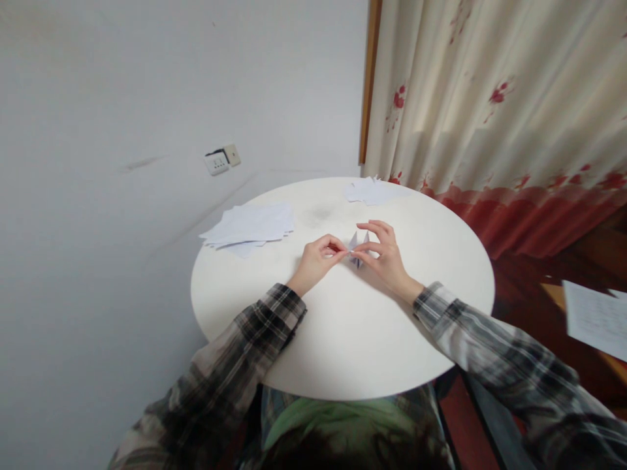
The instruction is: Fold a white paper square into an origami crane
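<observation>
A small folded white paper piece (354,243) with pointed tips is held between my hands above the round table (323,346). My left hand (321,260) pinches its left end between thumb and forefinger. On the other side, my right hand (386,256) grips the paper with thumb and forefinger, its other fingers raised and curved. Two pointed flaps stand up behind the right thumb and forefinger. The fingers hide part of the folds, so the exact shape cannot be made out.
A stack of white paper sheets (252,223) lies at the table's back left. Smaller paper pieces (369,190) lie at the far edge. A wall socket (217,162) is at the left, a floral curtain (465,98) behind right. Written sheets (595,316) rest on a lower surface at right.
</observation>
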{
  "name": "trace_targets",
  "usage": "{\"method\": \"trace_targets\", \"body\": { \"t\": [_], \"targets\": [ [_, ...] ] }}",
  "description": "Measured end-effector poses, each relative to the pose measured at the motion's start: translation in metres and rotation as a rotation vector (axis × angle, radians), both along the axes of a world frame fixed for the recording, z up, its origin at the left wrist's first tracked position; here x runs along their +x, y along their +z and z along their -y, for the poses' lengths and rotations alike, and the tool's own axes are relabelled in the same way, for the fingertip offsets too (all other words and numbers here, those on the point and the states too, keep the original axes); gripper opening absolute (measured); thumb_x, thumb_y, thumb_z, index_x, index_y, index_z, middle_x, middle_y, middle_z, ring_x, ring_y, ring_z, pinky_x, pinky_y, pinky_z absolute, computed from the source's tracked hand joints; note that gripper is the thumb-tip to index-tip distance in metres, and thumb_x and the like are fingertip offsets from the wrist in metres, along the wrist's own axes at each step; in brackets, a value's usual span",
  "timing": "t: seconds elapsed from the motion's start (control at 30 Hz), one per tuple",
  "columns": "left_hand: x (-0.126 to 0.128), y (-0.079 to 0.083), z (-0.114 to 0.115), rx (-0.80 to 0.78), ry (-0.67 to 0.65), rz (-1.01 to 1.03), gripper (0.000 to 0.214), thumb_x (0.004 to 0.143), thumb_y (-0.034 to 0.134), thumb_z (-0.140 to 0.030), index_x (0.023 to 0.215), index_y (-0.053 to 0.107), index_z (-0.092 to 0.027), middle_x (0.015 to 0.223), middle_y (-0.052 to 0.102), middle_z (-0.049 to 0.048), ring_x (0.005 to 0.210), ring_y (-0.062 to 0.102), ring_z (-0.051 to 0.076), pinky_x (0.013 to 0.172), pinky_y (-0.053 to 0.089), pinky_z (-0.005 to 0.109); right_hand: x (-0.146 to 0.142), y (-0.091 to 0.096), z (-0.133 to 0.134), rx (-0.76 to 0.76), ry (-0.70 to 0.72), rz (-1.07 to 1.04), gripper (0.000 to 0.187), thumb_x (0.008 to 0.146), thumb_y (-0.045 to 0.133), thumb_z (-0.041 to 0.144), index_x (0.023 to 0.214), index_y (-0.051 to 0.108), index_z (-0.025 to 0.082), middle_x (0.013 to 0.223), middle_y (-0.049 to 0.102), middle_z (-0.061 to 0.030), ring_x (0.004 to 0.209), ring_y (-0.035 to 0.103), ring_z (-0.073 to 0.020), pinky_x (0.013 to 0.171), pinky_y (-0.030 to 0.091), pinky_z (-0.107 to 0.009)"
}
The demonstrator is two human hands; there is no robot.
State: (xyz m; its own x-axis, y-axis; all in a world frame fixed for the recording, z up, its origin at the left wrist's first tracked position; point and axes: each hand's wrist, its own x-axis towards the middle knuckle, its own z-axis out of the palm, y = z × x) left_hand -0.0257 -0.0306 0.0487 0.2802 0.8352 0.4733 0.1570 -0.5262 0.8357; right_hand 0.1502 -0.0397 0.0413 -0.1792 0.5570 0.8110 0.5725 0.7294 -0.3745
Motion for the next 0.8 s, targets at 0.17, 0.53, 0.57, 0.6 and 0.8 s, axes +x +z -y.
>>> {"method": "trace_targets", "body": {
  "t": [0.17, 0.53, 0.57, 0.6, 0.8],
  "targets": [
    [-0.0001, 0.0019, 0.0004, 0.042, 0.014, -0.011, 0.018, 0.071, 0.064, -0.031, 0.072, 0.056, -0.015, 0.071, 0.058, 0.0006, 0.069, 0.056, 0.012, 0.071, 0.049, 0.029, -0.001, 0.0011, -0.0005, -0.014, -0.003, -0.025, 0.005, 0.071, 0.068, 0.027, 0.067, 0.068, 0.024, 0.115, 0.056, -0.0026, 0.115, 0.038, -0.0254, 0.098, 0.032, -0.049],
    [-0.0012, -0.0012, -0.0017, 0.028, -0.029, -0.039, 0.018, 0.072, 0.063, -0.03, 0.074, 0.055, -0.014, 0.073, 0.058, 0.0008, 0.07, 0.056, 0.011, 0.07, 0.049, 0.028, -0.0011, -0.0009, -0.003, -0.061, 0.032, -0.011, 0.002, 0.071, 0.068, 0.027, 0.072, 0.069, 0.026, 0.12, 0.054, -0.002, 0.117, 0.037, -0.0249, 0.1, 0.031, -0.049],
    [-0.0011, -0.0016, -0.0019, 0.023, -0.034, -0.038, 0.017, 0.072, 0.063, -0.029, 0.074, 0.055, -0.014, 0.073, 0.058, 0.0008, 0.07, 0.056, 0.011, 0.07, 0.049, 0.028, -0.001, -0.0011, -0.0032, -0.057, 0.036, -0.01, 0.002, 0.071, 0.068, 0.027, 0.072, 0.069, 0.026, 0.12, 0.054, -0.002, 0.118, 0.037, -0.0248, 0.1, 0.031, -0.049],
    [-0.001, -0.0019, -0.002, 0.019, -0.038, -0.037, 0.017, 0.072, 0.063, -0.028, 0.074, 0.055, -0.014, 0.073, 0.058, 0.0008, 0.07, 0.056, 0.011, 0.07, 0.048, 0.027, -0.001, -0.001, -0.0035, -0.055, 0.039, -0.009, 0.001, 0.071, 0.068, 0.026, 0.072, 0.069, 0.026, 0.12, 0.054, -0.002, 0.118, 0.037, -0.0248, 0.1, 0.031, -0.049],
    [0.0025, -0.0041, -0.0012, -0.001, -0.018, -0.013, 0.018, 0.071, 0.064, -0.029, 0.075, 0.053, -0.015, 0.074, 0.058, 0.0006, 0.069, 0.057, 0.011, 0.07, 0.049, 0.027, -0.0018, 0.0021, -0.0029, -0.069, 0.031, -0.027, 0.004, 0.071, 0.067, 0.024, 0.068, 0.068, 0.025, 0.116, 0.055, -0.0016, 0.116, 0.038, -0.025, 0.099, 0.03, -0.049]
  ]
}}
